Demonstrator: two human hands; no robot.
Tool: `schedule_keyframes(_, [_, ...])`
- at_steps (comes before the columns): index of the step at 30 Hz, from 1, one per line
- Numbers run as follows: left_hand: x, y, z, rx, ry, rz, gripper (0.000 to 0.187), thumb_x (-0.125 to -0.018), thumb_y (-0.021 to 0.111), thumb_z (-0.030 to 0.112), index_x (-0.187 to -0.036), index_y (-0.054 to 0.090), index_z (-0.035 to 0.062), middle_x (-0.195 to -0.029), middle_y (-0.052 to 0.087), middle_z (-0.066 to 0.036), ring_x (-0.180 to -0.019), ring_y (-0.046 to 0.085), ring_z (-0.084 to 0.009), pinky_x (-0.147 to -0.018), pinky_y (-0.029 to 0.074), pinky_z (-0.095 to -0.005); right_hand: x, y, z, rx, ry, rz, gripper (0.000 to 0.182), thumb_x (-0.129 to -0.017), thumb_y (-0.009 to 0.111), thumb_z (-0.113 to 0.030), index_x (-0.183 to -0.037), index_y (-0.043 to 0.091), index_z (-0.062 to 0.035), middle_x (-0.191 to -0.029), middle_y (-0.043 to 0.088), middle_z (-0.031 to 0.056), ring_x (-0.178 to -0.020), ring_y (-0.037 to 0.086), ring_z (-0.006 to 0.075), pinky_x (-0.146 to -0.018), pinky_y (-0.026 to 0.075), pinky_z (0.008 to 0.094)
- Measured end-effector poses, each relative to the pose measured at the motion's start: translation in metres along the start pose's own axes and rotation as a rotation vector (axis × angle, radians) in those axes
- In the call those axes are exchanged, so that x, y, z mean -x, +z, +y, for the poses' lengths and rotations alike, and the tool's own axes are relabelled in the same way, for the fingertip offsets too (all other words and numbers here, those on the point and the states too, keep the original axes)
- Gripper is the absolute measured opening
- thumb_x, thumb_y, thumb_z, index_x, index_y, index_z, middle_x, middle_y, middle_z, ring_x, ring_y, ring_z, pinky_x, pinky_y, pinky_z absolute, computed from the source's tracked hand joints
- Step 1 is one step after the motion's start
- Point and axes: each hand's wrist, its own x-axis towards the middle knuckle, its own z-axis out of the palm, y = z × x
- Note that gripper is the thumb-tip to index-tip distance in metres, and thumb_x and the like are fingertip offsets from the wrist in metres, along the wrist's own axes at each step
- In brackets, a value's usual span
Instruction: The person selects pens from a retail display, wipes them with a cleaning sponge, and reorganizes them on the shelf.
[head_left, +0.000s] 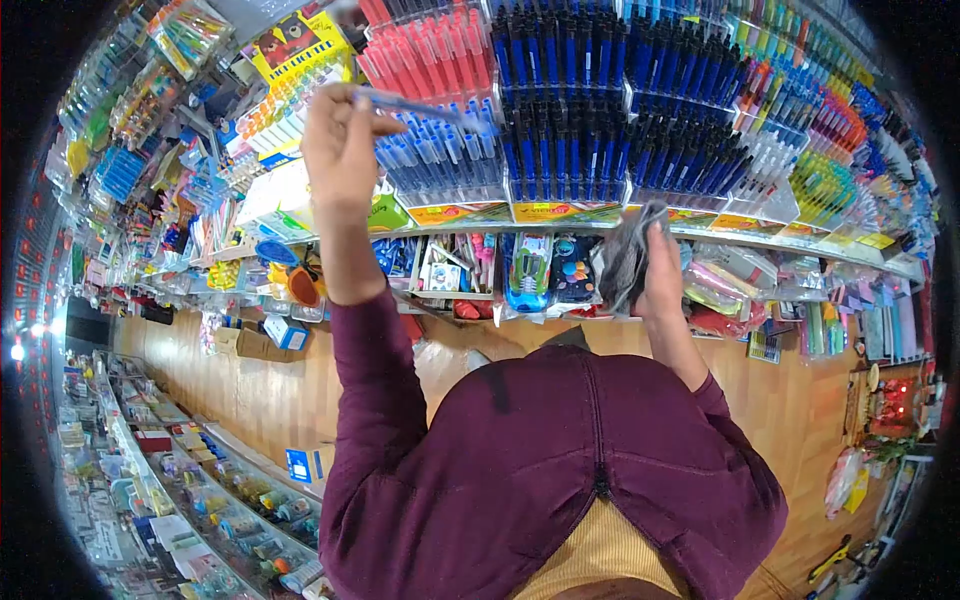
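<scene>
My left hand pinches a clear, blue-tinted pen between thumb and fingers. The pen lies nearly level, just over a compartment of blue-capped clear pens, and its far end is smeared by motion. Behind that compartment stand red pens. To the right, dark blue click pens fill several stepped compartments. My right hand is closed round a dark grey crumpled bundle, a cloth or thin bag, at the front edge of the display. Whether it contains anything cannot be seen.
A yellow highlighter box stands left of the red pens. Packaged goods, including a green-and-blue pouch, fill the shelf below. Glass shelving runs behind on the left. A cardboard box sits on the wooden floor.
</scene>
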Motion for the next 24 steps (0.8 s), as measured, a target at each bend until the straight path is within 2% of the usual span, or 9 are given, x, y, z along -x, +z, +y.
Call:
schedule_keyframes(4, [0.063,0.043,-0.009,0.043,-0.048,-0.190,0.010,-0.086,0.049,-0.002,-0.095,0.048,0.0013,-0.070,0.057,-0.006,-0.061,0.062,-0.0140,-0.056,0.047,-0.0240,-0.017,0.026,-0.026,0.000,-0.158,-0.077,0.048,-0.096,0.033,-0.042,-0.119,0.047,-0.0021,-0.102,0.059,0.0121,-0.092,0.059,0.0195,-0.082,0.047,0.0331])
schedule_keyframes(6, [0.095,0.074,-0.011,0.111,-0.105,-0.314,0.014,-0.082,0.052,-0.005,-0.093,0.047,0.0027,-0.068,0.056,-0.008,-0.063,0.060,-0.0133,-0.055,0.047,-0.0263,-0.023,0.045,-0.027,0.351,-0.554,-0.326,0.043,-0.091,0.048,-0.033,-0.118,0.047,0.0000,-0.107,0.056,0.0146,-0.098,0.056,0.0249,-0.088,0.043,0.0358])
schedule_keyframes(8, [0.114,0.085,-0.004,-0.090,0.018,-0.352,0.024,-0.077,0.044,-0.012,-0.098,0.048,0.0005,-0.079,0.055,-0.005,-0.076,0.049,-0.0072,-0.068,0.042,-0.0227,-0.008,0.073,-0.021,0.651,-0.643,-0.454,0.047,-0.086,0.055,-0.033,-0.119,0.045,0.0005,-0.111,0.054,0.0171,-0.104,0.052,0.0260,-0.092,0.038,0.0374])
schedule_keyframes(11, [0.125,0.080,-0.010,0.005,-0.044,-0.267,0.020,-0.076,0.049,-0.010,-0.093,0.047,-0.0002,-0.075,0.055,-0.011,-0.073,0.055,-0.0110,-0.066,0.044,-0.0254,-0.001,0.079,-0.008,0.699,-0.642,-0.429,0.047,-0.083,0.060,-0.029,-0.118,0.045,0.0001,-0.105,0.055,0.0164,-0.099,0.053,0.0225,-0.086,0.041,0.0353])
schedule_keyframes(13, [0.133,0.072,-0.022,0.248,-0.242,-0.334,0.018,-0.079,0.048,-0.010,-0.094,0.047,-0.0003,-0.076,0.055,-0.007,-0.074,0.053,-0.0083,-0.065,0.043,-0.0239,0.001,0.074,-0.001,0.617,-0.401,-0.452,0.047,-0.080,0.066,-0.025,-0.114,0.046,0.0000,-0.099,0.057,0.0138,-0.091,0.055,0.0186,-0.081,0.043,0.0322])
schedule_keyframes(18, [0.139,0.058,-0.022,0.289,-0.330,-0.251,0.011,-0.086,0.048,-0.005,-0.094,0.046,0.0014,-0.077,0.052,-0.003,-0.069,0.052,-0.0059,-0.060,0.042,-0.0203,0.006,0.065,0.009,0.570,-0.265,-0.535,0.042,-0.074,0.072,-0.016,-0.106,0.050,0.0006,-0.085,0.056,0.0098,-0.080,0.054,0.0144,-0.074,0.044,0.0291])
schedule_keyframes(20, [0.136,0.052,-0.017,0.390,-0.425,-0.190,0.009,-0.088,0.048,-0.003,-0.095,0.046,0.0015,-0.077,0.053,-0.003,-0.066,0.054,-0.0084,-0.059,0.045,-0.0215,0.017,0.068,-0.002,0.653,0.252,-0.540,0.041,-0.073,0.072,-0.015,-0.104,0.050,0.0016,-0.081,0.056,0.0078,-0.080,0.053,0.0132,-0.074,0.044,0.0292])
schedule_keyframes(21, [0.135,0.048,-0.020,0.376,-0.425,-0.221,0.007,-0.089,0.047,-0.001,-0.096,0.046,0.0013,-0.078,0.054,-0.004,-0.065,0.056,-0.0100,-0.059,0.048,-0.0226,0.017,0.063,0.010,0.642,0.073,-0.581,0.040,-0.073,0.071,-0.013,-0.104,0.051,0.0021,-0.079,0.056,0.0064,-0.073,0.053,0.0106,-0.066,0.045,0.0272])
schedule_keyframes(24, [0.138,0.047,-0.024,0.455,-0.452,-0.204,0.007,-0.090,0.046,0.000,-0.097,0.046,0.0011,-0.079,0.055,-0.005,-0.066,0.056,-0.0096,-0.060,0.047,-0.0223,0.020,0.049,0.019,0.533,0.107,-0.593,0.038,-0.074,0.071,-0.011,-0.104,0.052,0.0020,-0.077,0.056,0.0050,-0.066,0.052,0.0080,-0.059,0.044,0.0253])
